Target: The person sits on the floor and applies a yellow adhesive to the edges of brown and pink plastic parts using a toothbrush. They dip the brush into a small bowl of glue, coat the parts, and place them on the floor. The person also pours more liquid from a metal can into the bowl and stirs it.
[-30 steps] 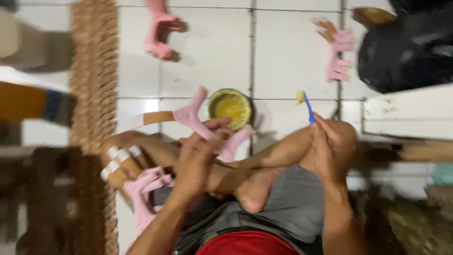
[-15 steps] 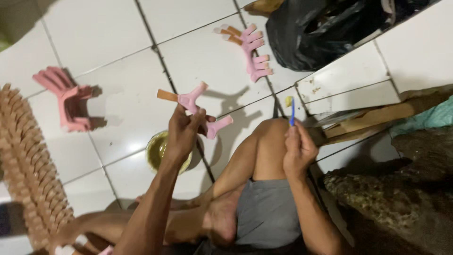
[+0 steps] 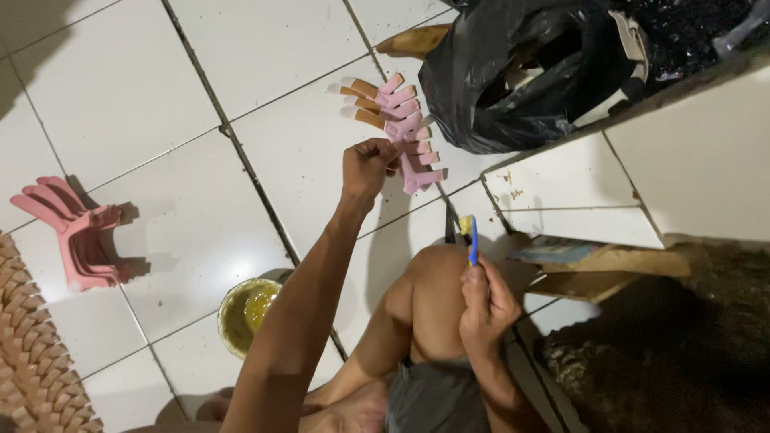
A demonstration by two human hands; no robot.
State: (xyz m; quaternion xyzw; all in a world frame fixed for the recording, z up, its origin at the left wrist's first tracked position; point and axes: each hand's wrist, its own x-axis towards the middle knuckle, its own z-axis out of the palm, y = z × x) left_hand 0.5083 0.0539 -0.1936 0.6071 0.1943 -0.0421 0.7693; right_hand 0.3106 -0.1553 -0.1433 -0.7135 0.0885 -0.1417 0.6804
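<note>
My left hand point(image 3: 367, 167) reaches far out over the white tiled floor and closes its fingers on the edge of a stack of pink Y-shaped pieces with tan handles point(image 3: 398, 120). My right hand point(image 3: 485, 303) rests above my bent knee point(image 3: 433, 277) and grips a thin blue brush point(image 3: 473, 239) upright, its tip loaded with yellow paste. A small round bowl of yellow paste point(image 3: 247, 311) sits on the floor beside my left forearm.
A black plastic bag point(image 3: 529, 76) lies just right of the pink stack. Another pile of pink pieces point(image 3: 76, 232) lies at the left, with a woven brown mat point(image 3: 32, 361) at the lower left. A white raised ledge point(image 3: 682, 168) and dark ground fill the right.
The view swung and my left hand carried the pink piece away from the bowl, out to the stack by the black bag. My right hand kept the blue brush upright.
</note>
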